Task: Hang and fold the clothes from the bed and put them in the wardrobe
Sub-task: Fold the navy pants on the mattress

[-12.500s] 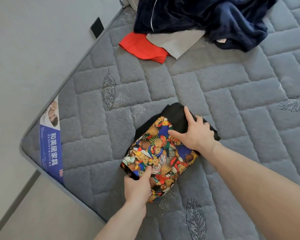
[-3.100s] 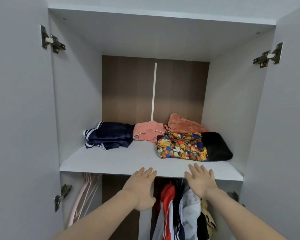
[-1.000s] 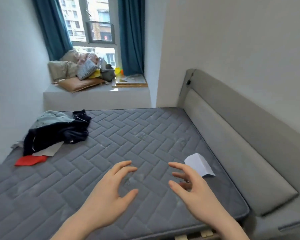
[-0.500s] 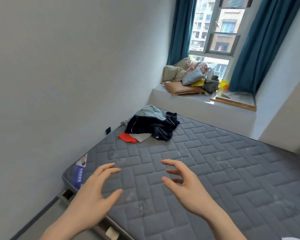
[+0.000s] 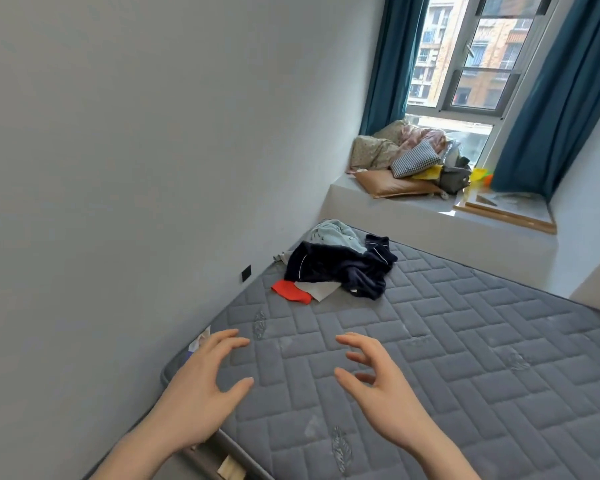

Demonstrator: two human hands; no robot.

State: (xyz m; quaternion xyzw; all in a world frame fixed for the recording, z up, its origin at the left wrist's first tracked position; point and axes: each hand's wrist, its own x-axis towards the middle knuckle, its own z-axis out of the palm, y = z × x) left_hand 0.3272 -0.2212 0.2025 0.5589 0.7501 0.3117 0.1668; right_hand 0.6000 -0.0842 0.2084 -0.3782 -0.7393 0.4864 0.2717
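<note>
Wall [image 5: 136, 168]: plain grey-white, filling the left side; a small black socket [image 5: 246, 274] sits low on it, just beside the mattress edge.
Left hand [image 5: 201, 389]: raised over the near left corner of the mattress, palm down, fingers spread and loosely bent, holding nothing and touching nothing.
Mattress [image 5: 430, 358]: grey, quilted in a brick pattern with leaf motifs, running from the near left corner to the far right; a label shows at its left edge, partly hidden behind the left hand.
Red cloth [image 5: 290, 291]: flat on the mattress at the left end of the pile, close to the wall.
White cloth [image 5: 321, 290]: just right of the red cloth, partly tucked under the navy garment.
Navy garment [image 5: 340, 266]: crumpled, with thin white piping, the largest piece in the pile at the far left of the mattress, well apart from both hands.
Pale blue cloth [image 5: 336, 234]: bunched behind the navy garment, against the ledge.
Right hand [image 5: 378, 386]: raised over the mattress to the right of the left hand, fingers spread and curved, thumb apart, gripping nothing.
Ledge [image 5: 430, 220]: white window seat beyond the mattress, carrying a heap of cushions [image 5: 406, 157].
Window [image 5: 471, 57]: above the ledge, with teal curtains [image 5: 561, 91] on either side.
</note>
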